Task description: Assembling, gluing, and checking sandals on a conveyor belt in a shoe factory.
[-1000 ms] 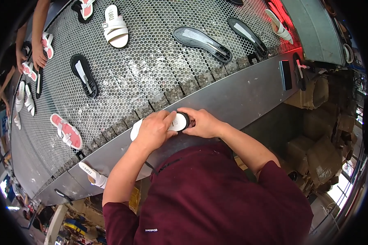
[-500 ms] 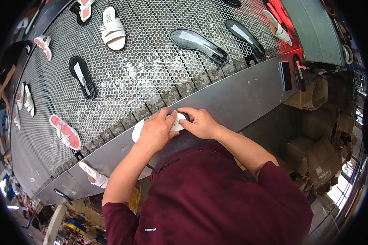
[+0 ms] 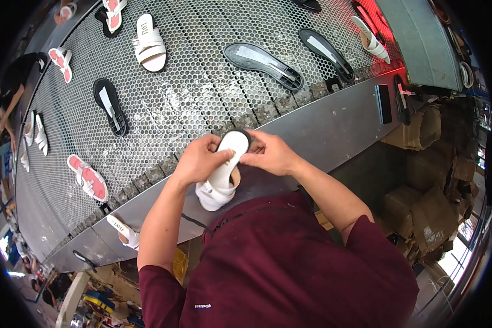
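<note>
A white slide sandal (image 3: 222, 175) with a black sole edge is held over the metal ledge in front of me. Its heel end points away from me, while the strapped toe end hangs close to my shirt. My left hand (image 3: 198, 160) grips the sandal's left side, thumb pressed on the white insole. On the opposite side, my right hand (image 3: 272, 154) pinches the heel rim, thumb near the insole edge. The fingertips behind and under the sole are partly hidden. Beyond the ledge, a black sole (image 3: 263, 65) with a pale strip lies on the perforated conveyor (image 3: 194, 76).
A finished-looking white sandal (image 3: 150, 46), further black soles (image 3: 110, 106) and pink-lined sandals (image 3: 87, 177) lie on the conveyor. Another white sandal (image 3: 124, 232) rests on the ledge (image 3: 333, 117) at left, a dark phone-like slab (image 3: 384, 104) at right. Cardboard boxes (image 3: 432, 213) stand right.
The sandal has turned from lying along the ledge to pointing its heel away from me, toe toward my body. Both hands have shifted to either side of its heel end.
</note>
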`<action>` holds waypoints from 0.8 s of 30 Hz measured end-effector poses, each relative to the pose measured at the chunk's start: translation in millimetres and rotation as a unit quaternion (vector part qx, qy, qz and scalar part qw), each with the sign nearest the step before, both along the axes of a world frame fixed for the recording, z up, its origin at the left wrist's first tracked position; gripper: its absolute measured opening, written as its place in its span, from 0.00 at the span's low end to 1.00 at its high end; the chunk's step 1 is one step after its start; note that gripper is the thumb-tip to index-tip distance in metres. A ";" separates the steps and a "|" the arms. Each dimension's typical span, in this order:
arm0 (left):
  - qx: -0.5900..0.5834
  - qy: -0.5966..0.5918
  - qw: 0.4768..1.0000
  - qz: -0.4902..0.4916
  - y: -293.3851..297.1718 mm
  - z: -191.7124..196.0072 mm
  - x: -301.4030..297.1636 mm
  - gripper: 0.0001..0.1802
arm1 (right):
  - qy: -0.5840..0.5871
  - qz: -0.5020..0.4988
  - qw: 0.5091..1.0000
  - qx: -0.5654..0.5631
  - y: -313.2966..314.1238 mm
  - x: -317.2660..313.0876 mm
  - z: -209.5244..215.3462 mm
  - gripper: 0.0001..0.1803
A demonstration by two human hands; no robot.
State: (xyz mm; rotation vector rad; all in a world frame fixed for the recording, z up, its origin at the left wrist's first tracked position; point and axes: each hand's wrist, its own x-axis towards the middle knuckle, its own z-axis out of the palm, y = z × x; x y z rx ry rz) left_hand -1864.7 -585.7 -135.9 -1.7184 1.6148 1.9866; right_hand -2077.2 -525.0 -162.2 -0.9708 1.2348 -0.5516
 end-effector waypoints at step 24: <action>0.100 0.225 0.922 0.299 73.0 -27.3 -8.7 0.08 | -0.123 0.027 0.987 0.094 -16.2 -15.0 -7.8 0.10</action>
